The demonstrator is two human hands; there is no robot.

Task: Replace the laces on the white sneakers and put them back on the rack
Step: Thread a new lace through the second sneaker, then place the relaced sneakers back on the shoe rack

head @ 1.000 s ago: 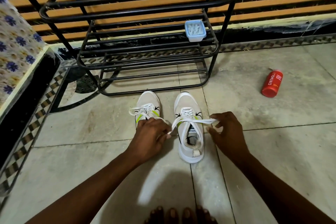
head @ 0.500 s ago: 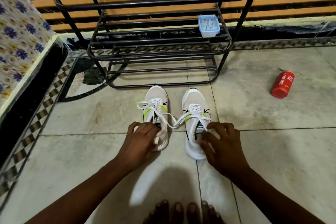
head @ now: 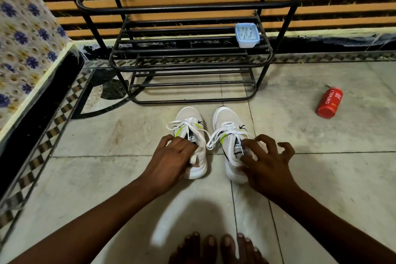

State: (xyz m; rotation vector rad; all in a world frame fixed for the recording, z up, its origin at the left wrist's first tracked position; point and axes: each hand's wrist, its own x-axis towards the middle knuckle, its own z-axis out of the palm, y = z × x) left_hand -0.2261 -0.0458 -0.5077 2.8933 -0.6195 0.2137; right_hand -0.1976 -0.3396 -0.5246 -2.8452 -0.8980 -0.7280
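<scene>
a: largest entry?
b: floor, tiled. it carries everything listed below.
a: next.
b: rack, black bars, at the floor's far edge against the wall.
a: task items?
b: left sneaker and right sneaker, side by side on the floor just before the rack's bottom bar. toes point at the rack, heels at the person, so each long axis runs straight from person to rack.
a: hands?
b: left hand is on the left sneaker's heel end, fingers curled into the collar, gripping. right hand is at the right sneaker's heel end, thumb and forefinger on the collar, the other fingers spread and bent in the air. i cannot tell if it pinches.
a: which is nearer?
b: each hand is nearer its own-side shoe. judged: the shelves lie dead ahead of the toes, so lift by the heels and go in toe first.
a: smaller lots?
b: bottle, red, lying well right of the pair. box, pale blue, at the right end of a middle shelf. laces, white, threaded and in loose bows, with loops meeting between the pair.
</scene>
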